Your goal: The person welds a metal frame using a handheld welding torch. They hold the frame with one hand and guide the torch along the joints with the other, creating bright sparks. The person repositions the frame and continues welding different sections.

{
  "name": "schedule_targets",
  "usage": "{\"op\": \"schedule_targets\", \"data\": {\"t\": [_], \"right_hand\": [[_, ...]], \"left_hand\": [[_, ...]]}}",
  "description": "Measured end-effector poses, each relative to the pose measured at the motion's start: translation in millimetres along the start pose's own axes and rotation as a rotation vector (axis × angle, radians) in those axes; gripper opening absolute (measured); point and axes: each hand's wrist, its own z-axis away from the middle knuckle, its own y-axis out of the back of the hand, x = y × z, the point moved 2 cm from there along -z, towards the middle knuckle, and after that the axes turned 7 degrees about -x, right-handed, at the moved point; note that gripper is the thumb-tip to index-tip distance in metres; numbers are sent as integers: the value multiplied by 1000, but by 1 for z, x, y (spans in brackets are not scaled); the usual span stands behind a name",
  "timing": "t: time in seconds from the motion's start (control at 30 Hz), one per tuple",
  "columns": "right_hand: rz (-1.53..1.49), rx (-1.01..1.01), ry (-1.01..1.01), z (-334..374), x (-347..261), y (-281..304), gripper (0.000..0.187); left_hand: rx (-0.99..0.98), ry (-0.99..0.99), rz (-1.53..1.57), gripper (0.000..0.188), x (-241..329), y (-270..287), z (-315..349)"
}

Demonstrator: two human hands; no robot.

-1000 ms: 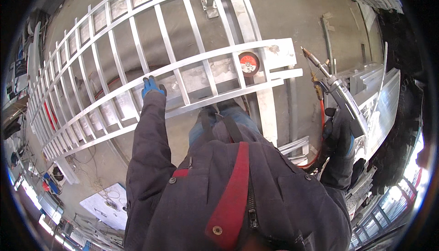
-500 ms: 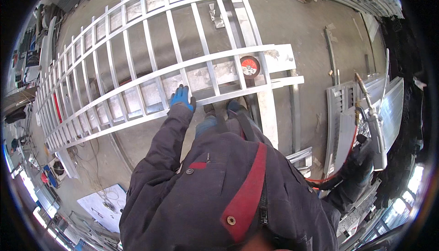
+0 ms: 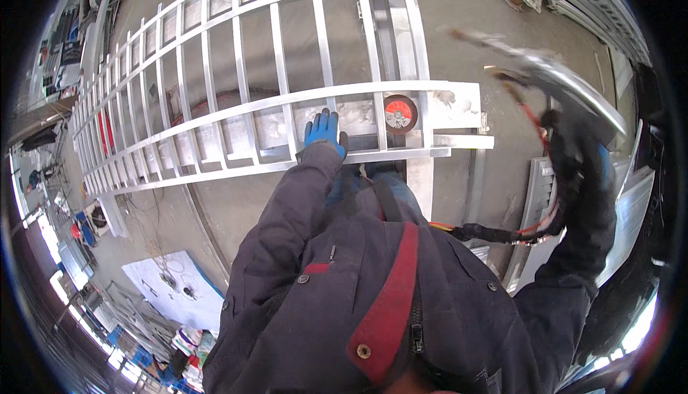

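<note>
My left hand (image 3: 324, 134), in a blue and dark grey glove, lies with fingers stretched out at the near side of a silver metal frame (image 3: 236, 108) of long rails and crossbars. It rests beside a crossbar, over the pale beam (image 3: 355, 108) beneath the frame. Off to the right, my right hand (image 3: 565, 143) is raised in a dark glove, closed around what looks like a welding torch (image 3: 566, 82). The torch is smeared by motion, its thin neck pointing toward the frame. A dark cable (image 3: 494, 234) with red and orange parts trails from it past my body.
A round disc with a red centre (image 3: 400, 114) lies between crossbars near the frame's right end. Stacked metal panels (image 3: 595, 7) stand at the far right. A white board (image 3: 172, 286) with small items lies at the lower left. Thin cables (image 3: 154, 218) run over the floor.
My right hand has swung the torch up and forward from low on the right. My left hand has shifted rightward along the frame, nearer the red-centred disc.
</note>
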Motion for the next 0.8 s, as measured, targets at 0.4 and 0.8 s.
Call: {"op": "schedule_targets", "data": {"t": [0.4,0.8], "right_hand": [[277,-782,-98,-286,23,-110,45],[221,-903,-244,-384,59,-151,38]], "left_hand": [[58,49,-68,64,-10,-26,-53],[99,95,95,57,-10,-26,-62]]}}
